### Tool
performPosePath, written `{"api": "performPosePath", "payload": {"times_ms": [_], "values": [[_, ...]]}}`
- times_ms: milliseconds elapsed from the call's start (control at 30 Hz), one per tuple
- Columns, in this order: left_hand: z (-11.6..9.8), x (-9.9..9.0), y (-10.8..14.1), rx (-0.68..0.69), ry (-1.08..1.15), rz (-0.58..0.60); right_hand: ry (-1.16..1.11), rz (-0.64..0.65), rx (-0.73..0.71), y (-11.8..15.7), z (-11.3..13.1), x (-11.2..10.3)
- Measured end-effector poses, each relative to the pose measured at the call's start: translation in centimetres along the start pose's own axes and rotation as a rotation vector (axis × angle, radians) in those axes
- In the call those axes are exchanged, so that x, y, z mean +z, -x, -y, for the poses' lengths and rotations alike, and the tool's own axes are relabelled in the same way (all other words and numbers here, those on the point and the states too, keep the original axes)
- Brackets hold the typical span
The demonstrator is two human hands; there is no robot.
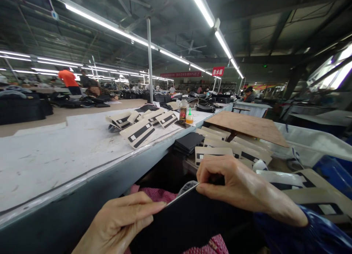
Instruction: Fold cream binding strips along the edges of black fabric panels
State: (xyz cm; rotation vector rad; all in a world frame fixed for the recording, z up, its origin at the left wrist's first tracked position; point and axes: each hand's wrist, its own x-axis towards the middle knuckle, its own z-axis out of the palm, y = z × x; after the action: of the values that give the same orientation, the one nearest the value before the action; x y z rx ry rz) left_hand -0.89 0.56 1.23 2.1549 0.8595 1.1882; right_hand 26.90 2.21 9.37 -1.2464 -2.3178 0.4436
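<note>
A black panel (189, 217) with a thin pale top edge hangs over the lap, low in the middle of the view. My left hand (123, 219) pinches its edge on the left, thumb and fingers pressed together. Further right and higher, my right hand (220, 177) grips the same edge between thumb and curled fingers. The edge between the hands slants up to the right. Beyond my right hand lie beige panels with black strips (214, 153) and a stack of black pieces (189, 141).
A white-topped table (82, 147) holds more beige panels (139, 132), a dark-labelled container (183, 112) and a green-tipped glue bottle (189, 117). A brown board (244, 125) lies at the right, beside a white bin (316, 142). A person in orange (68, 78) stands far left.
</note>
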Motion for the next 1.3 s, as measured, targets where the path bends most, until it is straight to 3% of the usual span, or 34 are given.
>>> {"api": "performPosePath", "payload": {"times_ms": [100, 333, 567, 733, 800, 900, 1133, 1300], "values": [[0.7, -0.2, 0.2, -0.032, 0.018, -0.058, -0.006, -0.009, -0.032, 0.1, 0.4, -0.2], [2.1, -0.3, 1.5, -0.251, 0.23, 0.002, -0.003, -0.047, -0.125, 0.2, 0.6, 0.4], [2.8, -0.4, 1.0, -0.208, 0.232, 0.032, 0.023, 0.016, -0.057, -0.3, 0.9, 0.7], [2.8, -0.2, 1.3, -0.281, 0.368, -0.027, 0.04, -0.048, -0.136, 0.0, 0.8, 1.2], [2.9, -0.3, 1.4, -0.273, 0.382, 0.01, 0.043, -0.066, -0.15, 0.1, 0.8, 1.4], [3.4, -0.7, 1.3, -0.175, 0.311, 0.056, 0.033, -0.061, -0.139, 0.1, 1.0, 1.5], [3.3, -0.1, 1.3, -0.055, -0.067, -0.046, 0.043, -0.021, -0.135, -0.2, 1.4, 1.4], [2.6, 1.5, 1.0, 0.128, -0.35, -0.235, 0.023, -0.043, -0.071, -0.5, 1.6, 1.5]]}}
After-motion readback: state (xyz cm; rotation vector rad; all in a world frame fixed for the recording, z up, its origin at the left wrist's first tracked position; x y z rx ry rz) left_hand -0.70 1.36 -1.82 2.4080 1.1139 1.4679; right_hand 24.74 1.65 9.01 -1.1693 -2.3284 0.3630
